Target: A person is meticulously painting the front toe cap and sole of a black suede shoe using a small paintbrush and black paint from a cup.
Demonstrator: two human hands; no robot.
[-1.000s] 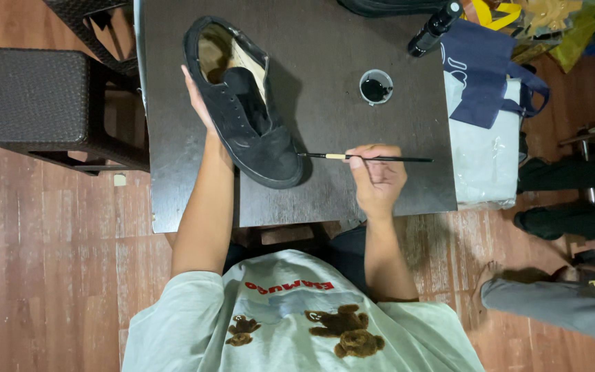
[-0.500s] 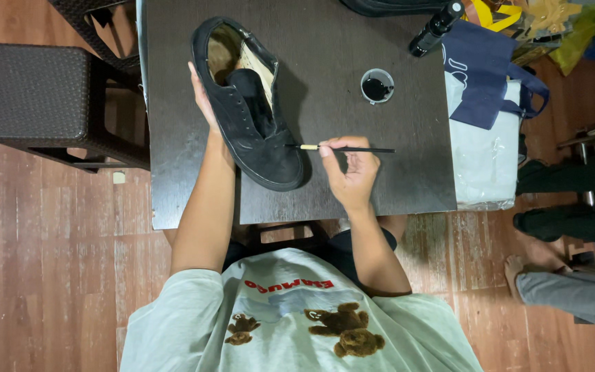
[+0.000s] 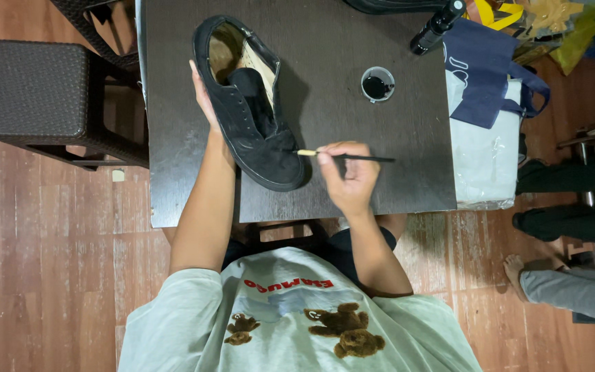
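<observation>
A black lace-up shoe (image 3: pixel 253 117) lies on the dark table (image 3: pixel 352 89), its toe pointing toward me and its tan insole showing. My left hand (image 3: pixel 204 103) holds the shoe along its left side. My right hand (image 3: pixel 349 172) grips a thin paintbrush (image 3: pixel 346 156) with a dark handle. The brush's pale tip touches the right side of the shoe's toe. A small round cup of black liquid (image 3: pixel 378 84) stands on the table beyond my right hand.
A black bottle (image 3: pixel 436 27) lies at the table's far right corner. A navy bag (image 3: pixel 487 69) rests on a white box to the right. A dark wicker stool (image 3: pixel 36 89) stands left. Another person's foot (image 3: pixel 518 269) and legs are at the right.
My right hand has carried the brush leftward from the table's middle until its tip reached the shoe's toe. The left hand and the shoe stayed in place.
</observation>
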